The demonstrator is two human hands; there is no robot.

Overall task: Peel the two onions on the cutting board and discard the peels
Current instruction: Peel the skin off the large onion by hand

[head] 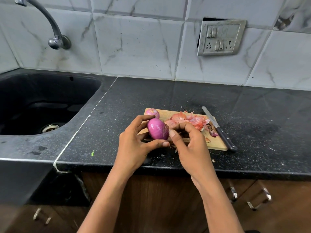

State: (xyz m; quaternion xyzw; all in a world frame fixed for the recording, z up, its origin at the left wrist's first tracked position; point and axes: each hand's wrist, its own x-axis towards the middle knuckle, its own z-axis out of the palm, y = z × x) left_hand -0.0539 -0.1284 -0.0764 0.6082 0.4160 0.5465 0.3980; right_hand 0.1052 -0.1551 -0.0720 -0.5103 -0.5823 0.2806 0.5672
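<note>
- Over the board's (217, 144) near left corner, close to the counter's (168, 93) front edge: onion (158, 129) held in the air by both hands, skin mostly off, purple and glossy.
- Left hand (134, 143): fingers curled round the onion's left side, thumb under it.
- Right hand (191, 145): thumb and curled fingers pinch the onion's right end; can't tell if a strip of skin is in the pinch.
- Second onion (152, 113) sits on the board's far left corner, partly hidden by the left fingers; looks peeled.
- Peels (188, 120) heaped on the board's far right part, with scraps at the near right and on the counter.
- Knife (218, 130) lies along the board's right edge, handle past the near right corner.
- Risk: the bare onion looks slick, so a hard tug at the end could pop it loose towards the front edge or the sink (42, 101).
- Risk: skin pulled here may drop past the front edge, not on the board.
- Risk: sweeping up the peels could catch the knife, since the heap touches the blade.
- Count: 2 onions, 1 board, 1 knife, 1 peel heap plus loose scraps, 2 hands.
</note>
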